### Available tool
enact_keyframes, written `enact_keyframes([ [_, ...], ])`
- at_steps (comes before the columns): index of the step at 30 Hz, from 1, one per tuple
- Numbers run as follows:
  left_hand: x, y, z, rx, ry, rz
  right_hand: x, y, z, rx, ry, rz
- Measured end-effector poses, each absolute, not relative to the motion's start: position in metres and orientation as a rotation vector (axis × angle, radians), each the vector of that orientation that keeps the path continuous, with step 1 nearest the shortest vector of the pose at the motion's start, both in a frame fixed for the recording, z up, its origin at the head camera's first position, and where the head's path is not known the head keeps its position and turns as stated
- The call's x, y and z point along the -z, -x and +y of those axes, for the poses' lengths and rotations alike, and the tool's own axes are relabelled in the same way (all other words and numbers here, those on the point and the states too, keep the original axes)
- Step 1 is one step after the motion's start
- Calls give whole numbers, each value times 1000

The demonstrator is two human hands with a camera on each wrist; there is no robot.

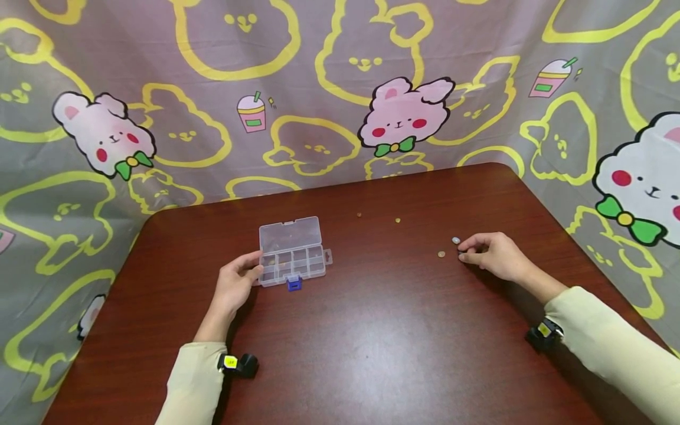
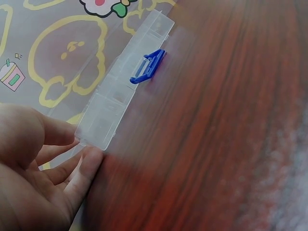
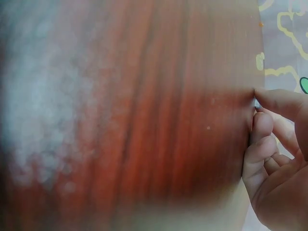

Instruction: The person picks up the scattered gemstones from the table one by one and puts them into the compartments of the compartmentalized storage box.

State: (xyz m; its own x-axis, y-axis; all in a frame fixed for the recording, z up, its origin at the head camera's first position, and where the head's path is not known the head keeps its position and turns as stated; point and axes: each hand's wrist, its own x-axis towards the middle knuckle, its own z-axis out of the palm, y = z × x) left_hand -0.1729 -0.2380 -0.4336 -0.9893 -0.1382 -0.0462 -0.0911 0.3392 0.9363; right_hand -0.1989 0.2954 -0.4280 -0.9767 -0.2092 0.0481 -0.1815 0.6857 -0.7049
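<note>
At left, the left hand (image 1: 234, 284) gripped the plastic box (image 1: 292, 252) by its left end; well apart at right, the right hand (image 1: 498, 258) bent beside small buttons (image 1: 441, 254), pinching or not, I couldn't tell. Yellow labels (image 1: 231, 362) were unreadable.

The head camera looks forward and down from above the near side of the surface (image 1: 372, 354), spanning both far corners, whereas the left wrist camera (image 1: 248, 366) and right wrist camera (image 1: 538, 337) view it closely, low and tilted, sharing with the head view the left hand (image 1: 236, 280) at the box (image 2: 113, 98) and the right hand (image 1: 494, 257), respectively.
</note>
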Motion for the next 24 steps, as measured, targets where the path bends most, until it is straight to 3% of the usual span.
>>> enact_keyframes([
  [24, 433, 173, -238, 1767, -220, -2540, 424, 198, 294, 1138, 328, 2833],
])
